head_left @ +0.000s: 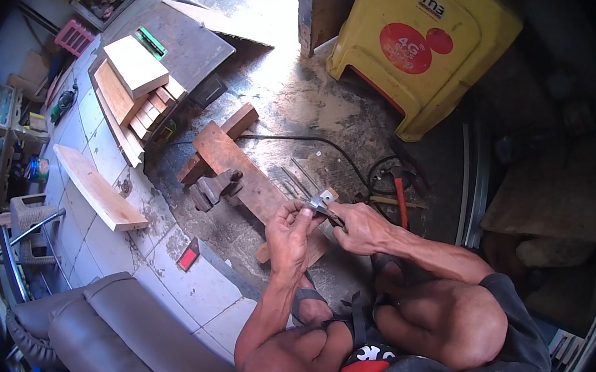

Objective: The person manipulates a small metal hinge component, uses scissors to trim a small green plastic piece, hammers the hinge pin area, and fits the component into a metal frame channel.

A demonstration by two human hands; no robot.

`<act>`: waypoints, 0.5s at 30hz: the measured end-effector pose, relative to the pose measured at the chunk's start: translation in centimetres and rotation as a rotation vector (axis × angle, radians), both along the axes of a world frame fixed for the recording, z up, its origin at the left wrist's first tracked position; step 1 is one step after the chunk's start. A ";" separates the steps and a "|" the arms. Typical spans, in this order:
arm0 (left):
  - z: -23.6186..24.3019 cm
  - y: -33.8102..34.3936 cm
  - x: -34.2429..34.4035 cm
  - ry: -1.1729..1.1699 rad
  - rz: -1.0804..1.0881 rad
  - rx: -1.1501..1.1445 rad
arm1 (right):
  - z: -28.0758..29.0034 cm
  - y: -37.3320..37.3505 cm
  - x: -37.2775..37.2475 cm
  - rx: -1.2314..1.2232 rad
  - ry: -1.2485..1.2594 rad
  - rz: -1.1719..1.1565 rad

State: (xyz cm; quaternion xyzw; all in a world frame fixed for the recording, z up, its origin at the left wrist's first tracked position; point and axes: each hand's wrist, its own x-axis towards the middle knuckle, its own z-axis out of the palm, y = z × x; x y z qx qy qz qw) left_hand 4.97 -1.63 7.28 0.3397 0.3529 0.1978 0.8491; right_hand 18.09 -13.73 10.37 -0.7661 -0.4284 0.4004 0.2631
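Note:
My left hand (289,233) is closed, fingertips pinching a small silver metal piece (326,197) with a hole in it. Close beside it, my right hand (358,225) is wrapped round a dark metal hand tool (330,216), whose exact kind is mostly hidden by the fingers. The tool's tip meets the metal piece between the two hands. Both hands are above the near end of a low wooden bench (237,152). A bench vise (216,188) is fixed to the bench's left side. Thin metal rods (300,173) lie just beyond my hands.
A yellow plastic stool (434,36) stands at far right. Near my right hand lie a red-handled tool (401,201) and a black cable (308,139). Wooden boards (134,67) are stacked at far left; a loose plank (99,187) lies on the tiles. A brown padded seat (123,346) is at near left.

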 end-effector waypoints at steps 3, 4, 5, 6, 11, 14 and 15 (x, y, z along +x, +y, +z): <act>0.0 -0.3 0.2 0.031 -0.025 0.006 | -1.4 -1.1 -0.2 0.050 -0.078 0.016; -0.1 -0.5 0.1 0.045 -0.048 0.018 | -1.3 -1.2 -0.3 0.101 -0.090 -0.006; -0.2 -0.6 -0.1 0.060 -0.071 0.031 | -1.2 -1.2 -0.5 0.153 -0.103 -0.028; -0.1 -0.9 -0.2 0.077 -0.074 0.039 | -1.1 -1.2 -0.6 0.204 -0.117 -0.050; 0.0 -1.7 0.2 0.084 -0.044 -0.005 | -1.3 -1.7 -0.5 0.082 -0.026 -0.022; -0.2 -2.1 -0.1 0.106 -0.057 -0.018 | -1.3 -2.1 -0.7 0.016 -0.016 0.005; -0.2 -2.2 -0.3 0.129 -0.085 -0.010 | -1.4 -2.2 -0.8 0.013 -0.027 0.010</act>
